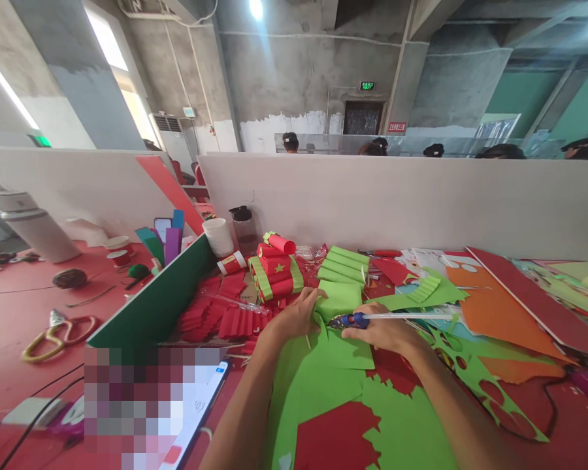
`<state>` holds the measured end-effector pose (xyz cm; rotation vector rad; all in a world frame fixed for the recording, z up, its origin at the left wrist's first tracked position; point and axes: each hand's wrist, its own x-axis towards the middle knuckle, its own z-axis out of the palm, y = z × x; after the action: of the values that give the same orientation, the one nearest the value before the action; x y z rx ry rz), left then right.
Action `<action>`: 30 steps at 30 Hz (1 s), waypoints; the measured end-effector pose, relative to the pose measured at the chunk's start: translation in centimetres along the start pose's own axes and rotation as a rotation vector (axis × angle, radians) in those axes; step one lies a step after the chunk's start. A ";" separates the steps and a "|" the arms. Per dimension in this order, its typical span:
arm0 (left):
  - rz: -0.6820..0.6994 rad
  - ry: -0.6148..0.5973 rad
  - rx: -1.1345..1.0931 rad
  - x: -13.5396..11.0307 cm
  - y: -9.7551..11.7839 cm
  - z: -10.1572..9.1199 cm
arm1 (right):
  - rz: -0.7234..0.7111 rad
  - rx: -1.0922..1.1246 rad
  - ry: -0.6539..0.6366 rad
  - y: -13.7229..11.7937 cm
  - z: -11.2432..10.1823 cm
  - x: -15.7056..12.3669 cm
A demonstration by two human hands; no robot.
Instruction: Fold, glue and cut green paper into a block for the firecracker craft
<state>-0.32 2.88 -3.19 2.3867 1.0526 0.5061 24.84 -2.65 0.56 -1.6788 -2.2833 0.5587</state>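
Note:
My left hand [296, 316] is closed on a piece of light green paper [340, 297] at the middle of the table. In my right hand [379, 326] is a blue glue gun [350, 320], its nozzle pointing left at the paper's lower edge. A long translucent glue stick [406, 316] runs out of its back to the right. Under both hands lie green paper sheets [323, 385] with a cut red paper piece [336, 437] on top. Just behind stands a red and green paper model [277, 271] with a star on it.
Folded red paper [240, 320] and rolled green paper [343, 264] lie around the model. A green divider board [151, 294] stands at left, with a phone [196, 418] before it and scissors [59, 336] beyond. Paper cups [218, 236] and a dark-lidded bottle [244, 228] stand behind.

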 end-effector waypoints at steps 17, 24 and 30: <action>0.092 0.164 0.155 1.4 -0.2 1.8 | -0.076 -0.017 0.032 0.6 -1.0 -0.1; 0.037 0.202 0.301 1.4 0.6 2.1 | -0.100 -0.093 0.046 0.4 -1.2 -0.1; 0.085 0.245 0.306 1.5 0.4 2.3 | -0.099 -0.123 0.067 0.9 -1.3 -0.1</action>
<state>2.03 3.15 -4.66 2.6978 1.2115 0.7289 26.25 -2.32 1.34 -1.6015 -2.3799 0.3420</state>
